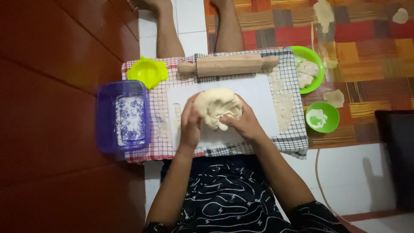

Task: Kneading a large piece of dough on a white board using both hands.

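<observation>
**Both hands wrapped around a lump of dough on the white board**

A pale lump of dough point(217, 108) sits near the middle of a white cutting board point(258, 92), and the person holds it from both sides. The left hand point(190, 123) presses flat against the dough's left flank, fingers point(189, 108) stretched upward along it. The right hand point(246, 123) cups the lower right side, its fingers point(230, 121) curled into the folded edge of the dough and gripping it. Neither hand is slack; both are closed onto the dough.

The board lies on a checked cloth point(157, 144) spread over a low counter. At the far edge of the cloth, just beyond the board, a wooden rolling pin point(228, 64) lies crosswise. Left of it rests a yellow plastic mould point(147, 71). On the left end of the cloth stands a purple see-through box point(123, 115) with white flour dusted over its bottom. A strip of loose flour point(282, 101) lies on the cloth just right of the board.

To the right, a green bowl point(317, 58) holds more pieces of dough, and a smaller green bowl point(330, 116) nearer the person holds a little flour. Both stand by a patchwork mat point(366, 39) on the floor.
</observation>
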